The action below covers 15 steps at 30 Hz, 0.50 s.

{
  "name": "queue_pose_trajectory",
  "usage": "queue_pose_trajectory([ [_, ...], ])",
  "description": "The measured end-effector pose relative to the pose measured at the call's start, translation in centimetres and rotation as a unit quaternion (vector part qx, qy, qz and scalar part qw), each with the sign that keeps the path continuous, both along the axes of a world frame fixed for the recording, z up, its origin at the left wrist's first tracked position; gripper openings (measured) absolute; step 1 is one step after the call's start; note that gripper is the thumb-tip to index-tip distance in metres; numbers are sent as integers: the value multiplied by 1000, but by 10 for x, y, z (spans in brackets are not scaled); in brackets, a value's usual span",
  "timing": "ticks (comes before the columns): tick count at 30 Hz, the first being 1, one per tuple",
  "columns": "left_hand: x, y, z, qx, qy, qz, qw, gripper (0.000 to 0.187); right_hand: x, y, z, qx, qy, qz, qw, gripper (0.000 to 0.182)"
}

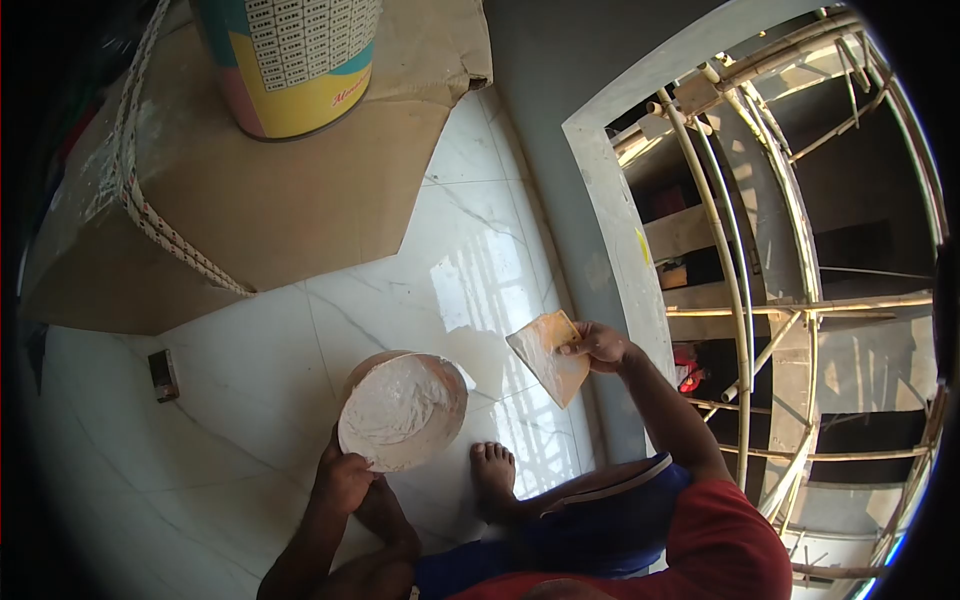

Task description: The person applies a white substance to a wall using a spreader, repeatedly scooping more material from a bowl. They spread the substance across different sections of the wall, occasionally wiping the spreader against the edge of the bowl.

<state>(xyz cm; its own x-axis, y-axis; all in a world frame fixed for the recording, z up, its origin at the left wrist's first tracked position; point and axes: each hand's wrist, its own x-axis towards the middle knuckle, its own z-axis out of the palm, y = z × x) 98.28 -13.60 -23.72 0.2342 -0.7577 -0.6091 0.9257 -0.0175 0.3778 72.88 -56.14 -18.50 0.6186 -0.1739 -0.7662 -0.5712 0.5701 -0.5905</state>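
A round bowl (pixel 450 375) of white paste (pixel 400 405) is tilted above the floor, low and left of the middle. My left hand (pixel 347 480) grips its near rim, thumb at the edge. To the right, my right hand (pixel 598 346) is closed on a flat, yellowish scraper (pixel 550 358) smeared with white paste. The scraper is apart from the bowl, over the floor near the wall.
A cardboard box (pixel 300 200) with a coloured bucket (pixel 300 70) on it and a rope (pixel 165 230) stands upper left. A small dark box (pixel 163 376) lies on the marble floor (pixel 240 400). Right are a grey wall (pixel 545 150), a window opening and bamboo scaffolding (pixel 720 250).
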Motion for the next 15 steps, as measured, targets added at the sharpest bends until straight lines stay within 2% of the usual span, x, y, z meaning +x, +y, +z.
queue_pose_trajectory([
  [3,0,3,-5,-26,-9,-19,999,74,1,8,-1,69,-29,-24,997,37],
  [5,-3,-3,6,-21,7,18,1000,72,1,11,-4,71,-42,-30,996,37],
  [10,2,-2,13,-40,5,14,999,76,7,6,-6,81,-88,-32,992,35],
  [15,5,-5,3,-59,-8,4,998,80,13,-6,-10,66,-124,-130,982,31],
])
